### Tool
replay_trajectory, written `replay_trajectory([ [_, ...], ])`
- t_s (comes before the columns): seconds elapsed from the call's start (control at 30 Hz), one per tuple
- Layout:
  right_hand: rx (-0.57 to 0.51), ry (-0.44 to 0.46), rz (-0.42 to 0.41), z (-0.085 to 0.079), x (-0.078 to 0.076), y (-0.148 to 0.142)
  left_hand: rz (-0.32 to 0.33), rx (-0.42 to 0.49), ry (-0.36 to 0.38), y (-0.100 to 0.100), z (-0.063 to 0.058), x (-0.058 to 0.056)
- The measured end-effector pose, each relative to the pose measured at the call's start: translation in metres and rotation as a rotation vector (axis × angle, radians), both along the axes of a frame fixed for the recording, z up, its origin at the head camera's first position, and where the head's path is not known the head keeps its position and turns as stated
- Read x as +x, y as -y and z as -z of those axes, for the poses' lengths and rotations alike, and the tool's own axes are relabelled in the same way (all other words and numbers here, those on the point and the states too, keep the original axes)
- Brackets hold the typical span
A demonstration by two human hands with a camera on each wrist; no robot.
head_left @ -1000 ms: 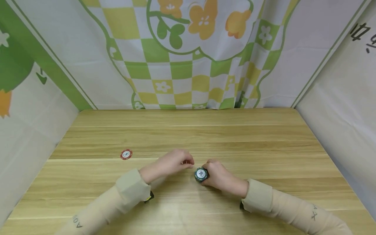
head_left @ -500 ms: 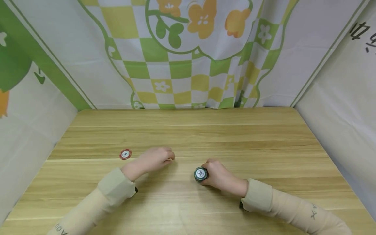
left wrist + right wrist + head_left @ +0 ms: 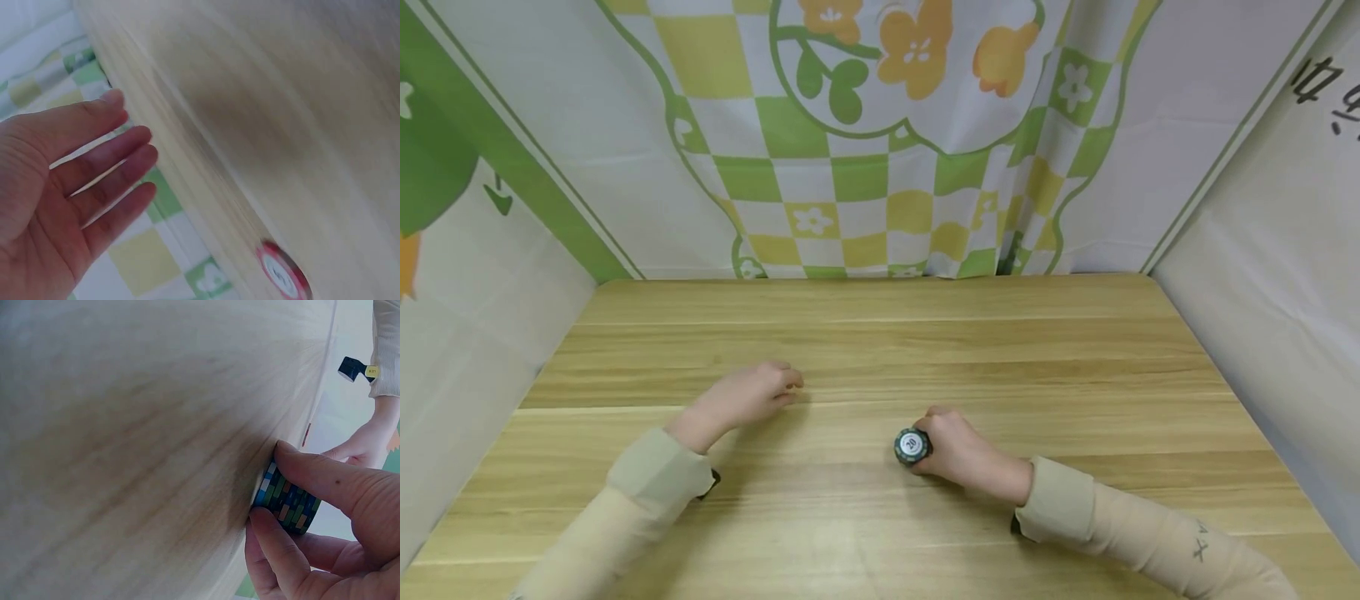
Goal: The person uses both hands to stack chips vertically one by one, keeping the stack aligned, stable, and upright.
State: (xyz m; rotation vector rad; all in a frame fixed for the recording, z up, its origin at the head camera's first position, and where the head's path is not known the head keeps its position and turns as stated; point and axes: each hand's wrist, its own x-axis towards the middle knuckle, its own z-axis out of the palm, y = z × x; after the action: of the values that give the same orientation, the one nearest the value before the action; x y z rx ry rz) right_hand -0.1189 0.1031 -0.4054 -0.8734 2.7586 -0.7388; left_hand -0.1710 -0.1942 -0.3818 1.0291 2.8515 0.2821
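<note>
My right hand (image 3: pixel 961 452) grips a short stack of poker chips (image 3: pixel 912 447) between thumb and fingers. A green chip marked 20 tops the stack, and the right wrist view shows blue and green edges on the chips (image 3: pixel 290 503), low against the tabletop. Over the left part of the table is my left hand (image 3: pixel 741 398), holding nothing; its fingers are spread and loosely bent in the left wrist view. A red poker chip (image 3: pixel 281 275) lies flat on the table, seen in the left wrist view. From the head camera that chip is hidden behind the left hand and forearm.
The wooden table (image 3: pixel 1045 358) fills the lower part of the head view. A checkered, flowered curtain (image 3: pixel 865 179) hangs along its far edge. White cloth walls (image 3: pixel 1277 275) stand at both sides. A small dark device (image 3: pixel 353 369) sits at the left sleeve cuff.
My left hand has moved left, away from the chip stack, and now covers the red chip from the head view. My right hand stays in place on the stack.
</note>
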Motion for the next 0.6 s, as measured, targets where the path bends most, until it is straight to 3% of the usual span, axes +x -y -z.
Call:
replay_trajectory([
  [0.23,-0.003,0.004,-0.008,0.0,0.0,0.0,-0.116,-0.002,0.059,0.025,0.002,-0.003],
  [0.6,-0.006,-0.009,-0.002,0.001,0.0,-0.001,-0.231,0.015,0.084,0.051,0.008,-0.005],
])
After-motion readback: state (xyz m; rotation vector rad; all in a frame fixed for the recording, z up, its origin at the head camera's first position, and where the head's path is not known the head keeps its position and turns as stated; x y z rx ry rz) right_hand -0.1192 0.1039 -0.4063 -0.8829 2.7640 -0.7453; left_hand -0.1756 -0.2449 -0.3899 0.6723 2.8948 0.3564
